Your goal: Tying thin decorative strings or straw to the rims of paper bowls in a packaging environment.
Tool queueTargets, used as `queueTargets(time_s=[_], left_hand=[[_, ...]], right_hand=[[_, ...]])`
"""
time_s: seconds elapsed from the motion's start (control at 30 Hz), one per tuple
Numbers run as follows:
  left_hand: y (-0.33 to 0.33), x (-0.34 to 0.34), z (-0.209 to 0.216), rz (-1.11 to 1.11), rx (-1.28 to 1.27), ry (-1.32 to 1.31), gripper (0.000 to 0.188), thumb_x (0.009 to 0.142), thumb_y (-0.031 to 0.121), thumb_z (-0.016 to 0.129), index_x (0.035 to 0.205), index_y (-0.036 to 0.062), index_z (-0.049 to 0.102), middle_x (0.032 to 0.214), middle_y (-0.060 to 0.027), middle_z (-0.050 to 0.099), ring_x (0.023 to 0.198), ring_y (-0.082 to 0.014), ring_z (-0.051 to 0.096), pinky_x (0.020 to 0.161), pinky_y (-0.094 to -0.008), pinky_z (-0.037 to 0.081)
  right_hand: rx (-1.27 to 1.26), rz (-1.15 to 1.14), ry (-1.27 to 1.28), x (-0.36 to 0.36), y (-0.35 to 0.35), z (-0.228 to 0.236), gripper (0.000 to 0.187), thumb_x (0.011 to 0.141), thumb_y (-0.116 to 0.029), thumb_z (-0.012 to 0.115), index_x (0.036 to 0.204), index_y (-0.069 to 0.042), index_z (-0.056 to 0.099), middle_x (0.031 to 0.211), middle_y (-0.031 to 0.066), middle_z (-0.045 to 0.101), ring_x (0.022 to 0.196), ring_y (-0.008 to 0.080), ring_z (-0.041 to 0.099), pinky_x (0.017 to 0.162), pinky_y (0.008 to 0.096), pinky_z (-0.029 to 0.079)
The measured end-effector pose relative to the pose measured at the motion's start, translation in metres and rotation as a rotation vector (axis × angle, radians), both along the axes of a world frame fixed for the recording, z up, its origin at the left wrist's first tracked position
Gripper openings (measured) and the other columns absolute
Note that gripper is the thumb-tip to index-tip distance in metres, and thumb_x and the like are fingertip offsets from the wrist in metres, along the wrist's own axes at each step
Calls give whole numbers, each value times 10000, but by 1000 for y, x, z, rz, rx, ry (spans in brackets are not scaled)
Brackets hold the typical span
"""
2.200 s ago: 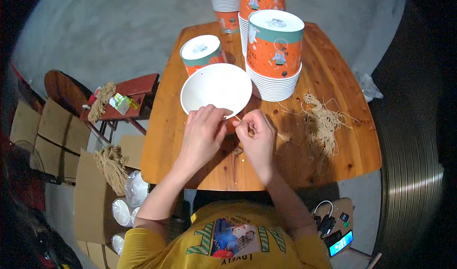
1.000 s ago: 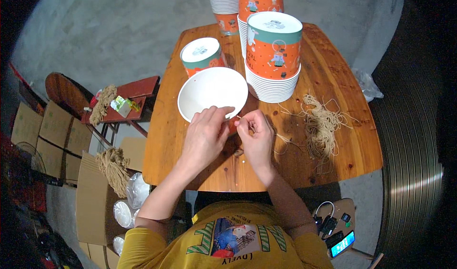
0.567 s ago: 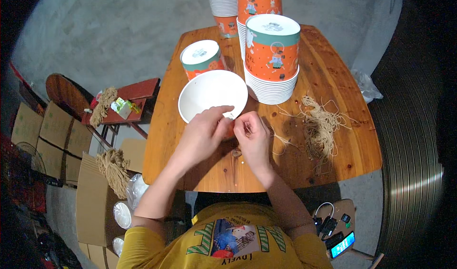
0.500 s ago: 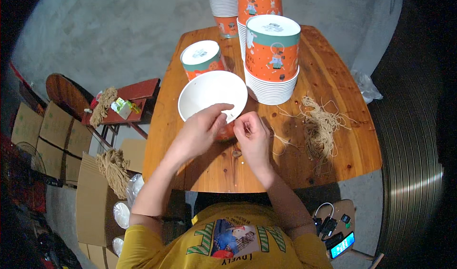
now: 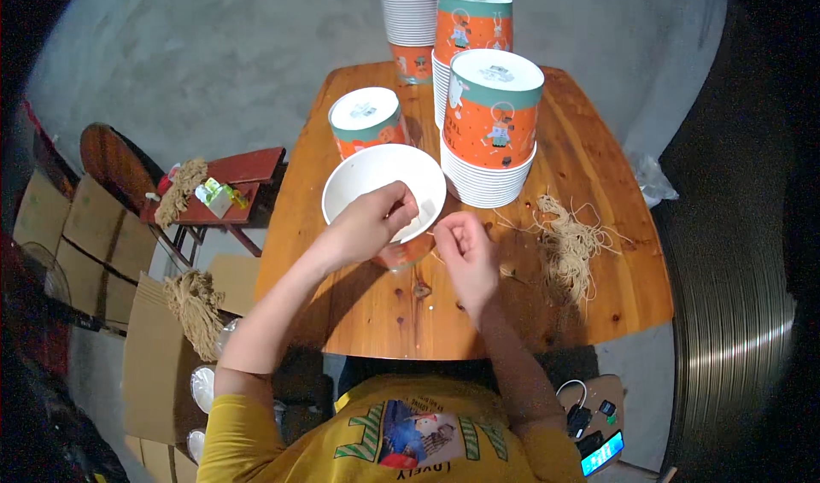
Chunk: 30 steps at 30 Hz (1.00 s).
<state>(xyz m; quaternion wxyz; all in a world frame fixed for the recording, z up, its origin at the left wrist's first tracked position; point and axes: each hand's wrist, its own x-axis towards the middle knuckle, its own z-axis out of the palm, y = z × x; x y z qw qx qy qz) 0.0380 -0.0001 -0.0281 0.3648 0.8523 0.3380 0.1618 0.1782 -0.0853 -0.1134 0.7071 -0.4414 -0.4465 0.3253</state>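
In front of me on the table stands an upright paper bucket (image 5: 350,180), white inside and orange outside, its mouth facing up. My left hand (image 5: 363,225) reaches over its near rim, fingers curled in a pinch inside the mouth. What they pinch is hidden; a small pale patch shows on the inner wall beside them. Just outside the rim on the right, my right hand (image 5: 470,257) is closed in a pinch on a thin string (image 5: 437,254), of which only a short length shows. A loose pile of beige string (image 5: 568,252) lies farther right.
Upside-down bucket stacks (image 5: 491,133) stand beyond the rim, with a single overturned bucket (image 5: 367,111) at left and a tall stack (image 5: 414,13) behind. Left of the wooden table (image 5: 376,329) are a red bench (image 5: 256,167), cartons (image 5: 158,346) and a string bundle (image 5: 195,308). A phone (image 5: 602,454) lies lower right.
My left fingers have drawn closed into a pinch inside the bucket. My right hand has shifted slightly right, away from the rim. The whole view has tilted a little, lowering the table.
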Motion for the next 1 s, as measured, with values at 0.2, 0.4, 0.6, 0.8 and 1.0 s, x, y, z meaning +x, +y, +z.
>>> queueTargets(time_s=[0.2,0.4,0.6,0.8,1.0], left_hand=[[2,4,-8,-64,138,-200,157,925,202,551,950,47,544,803,0,535,713,-74,477,642,-239,428],[1,8,-10,-62,35,-262,152,924,187,553,951,38,542,810,17,522,691,-65,482,595,-209,445],[-3,8,-3,-12,-115,-281,111,891,120,554,934,18,564,839,-45,536,780,-123,510,724,-266,436],[2,1,-11,-66,-352,-322,288,854,90,559,1128,56,476,880,-11,523,799,-86,496,706,-227,450],[-2,8,-15,-22,-425,-242,293,809,67,605,1083,34,506,876,-20,547,802,-85,515,685,-220,448]], right_hand=[[-130,53,-244,14,14,6,96,882,-73,592,969,-39,574,676,-91,445,596,-8,381,521,153,303],[-180,120,-205,14,17,20,81,886,-101,580,942,-45,565,614,-73,447,542,17,391,489,198,303],[-184,237,-147,15,16,26,56,902,-84,550,919,-31,554,677,-66,520,594,9,434,528,177,337],[-227,242,-16,11,14,36,71,878,-129,575,895,-59,573,690,-80,508,586,-12,403,527,155,304],[-430,337,228,20,8,47,84,885,-125,554,889,-42,543,792,-10,586,687,71,519,618,206,408]])
